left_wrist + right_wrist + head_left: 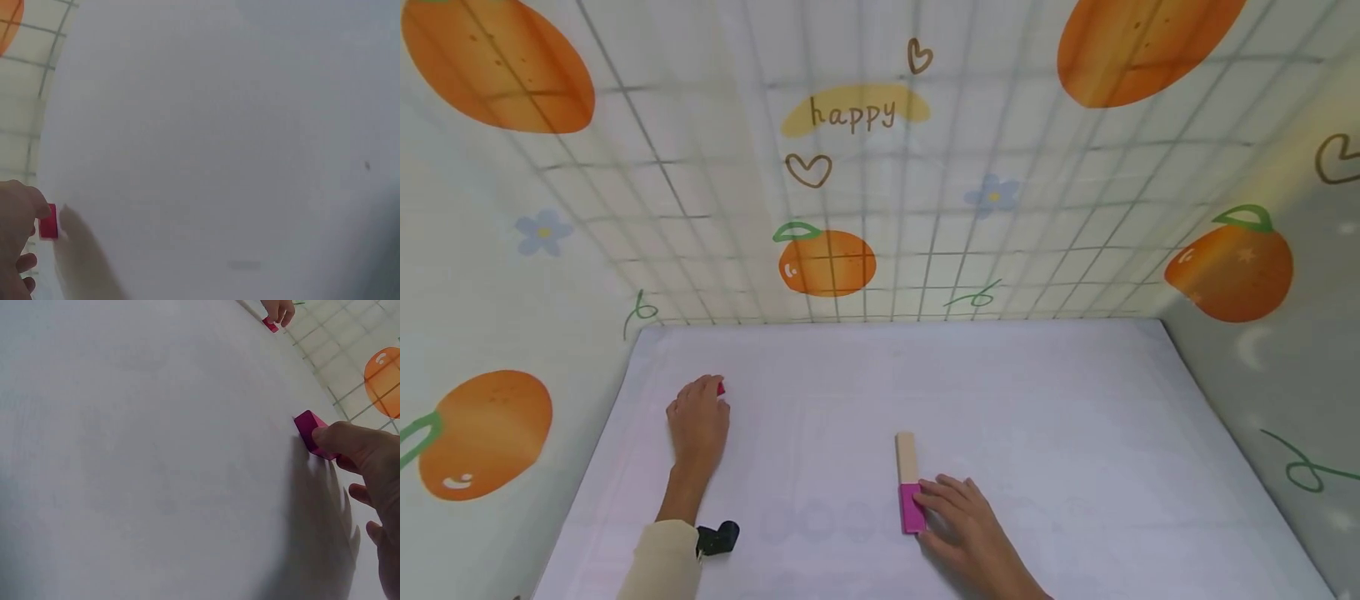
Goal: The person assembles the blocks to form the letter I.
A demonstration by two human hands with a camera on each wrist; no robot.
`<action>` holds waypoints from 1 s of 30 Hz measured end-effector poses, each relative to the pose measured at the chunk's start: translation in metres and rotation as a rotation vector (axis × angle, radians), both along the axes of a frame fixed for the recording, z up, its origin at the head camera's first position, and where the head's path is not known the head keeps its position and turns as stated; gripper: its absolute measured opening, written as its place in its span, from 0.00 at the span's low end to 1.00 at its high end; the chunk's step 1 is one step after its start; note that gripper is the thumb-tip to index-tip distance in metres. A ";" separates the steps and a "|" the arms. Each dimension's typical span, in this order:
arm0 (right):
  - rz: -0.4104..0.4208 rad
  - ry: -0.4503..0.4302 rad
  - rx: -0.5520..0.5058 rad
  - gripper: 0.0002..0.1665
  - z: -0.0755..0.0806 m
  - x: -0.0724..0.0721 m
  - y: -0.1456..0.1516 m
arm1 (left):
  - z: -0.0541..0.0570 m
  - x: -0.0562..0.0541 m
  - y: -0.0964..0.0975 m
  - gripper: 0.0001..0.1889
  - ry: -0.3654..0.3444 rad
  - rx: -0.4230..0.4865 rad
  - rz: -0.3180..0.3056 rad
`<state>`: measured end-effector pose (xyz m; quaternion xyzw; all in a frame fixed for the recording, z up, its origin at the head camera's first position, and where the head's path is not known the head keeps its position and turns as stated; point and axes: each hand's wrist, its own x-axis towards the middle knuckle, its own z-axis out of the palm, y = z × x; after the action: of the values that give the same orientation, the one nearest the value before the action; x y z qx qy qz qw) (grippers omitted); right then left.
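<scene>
At the left of the table, my left hand (pixel 698 421) pinches a small red block (pixel 49 222). Most of that block is hidden behind the fingers in the head view. Near the front middle, my right hand (pixel 962 521) holds a magenta block (pixel 912 510) between thumb and fingers, gripping it from its right side. A plain wooden block (pixel 907 457) lies lengthwise beyond the magenta one, end to end in line with it. The thumb presses the near end of the magenta block (pixel 315 434) in the right wrist view.
The white tabletop (pixel 1037 400) is enclosed by pale cloth walls (pixel 895 200) printed with oranges and grid lines at the back and sides. A black strap piece (pixel 718 538) sticks out from the left sleeve (pixel 662 558).
</scene>
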<state>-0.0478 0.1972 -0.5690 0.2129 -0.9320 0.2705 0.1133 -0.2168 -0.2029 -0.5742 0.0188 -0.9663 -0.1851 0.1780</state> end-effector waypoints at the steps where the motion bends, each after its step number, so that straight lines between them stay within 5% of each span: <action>1: 0.000 0.000 0.002 0.26 0.000 0.000 0.000 | 0.000 0.000 -0.001 0.17 -0.006 0.003 0.004; 14: 0.014 0.051 -0.001 0.27 -0.002 0.000 -0.001 | -0.004 -0.003 -0.013 0.15 0.005 -0.026 0.003; 20: 0.005 0.027 0.001 0.27 -0.001 0.000 0.000 | -0.005 -0.005 -0.013 0.17 -0.051 -0.058 0.031; 30: -0.013 -0.015 -0.001 0.26 -0.002 0.001 0.000 | -0.005 -0.004 -0.012 0.16 -0.041 -0.041 0.024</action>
<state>-0.0472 0.1975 -0.5706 0.2050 -0.9341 0.2717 0.1082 -0.2206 -0.2145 -0.5794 0.0304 -0.9731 -0.1625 0.1606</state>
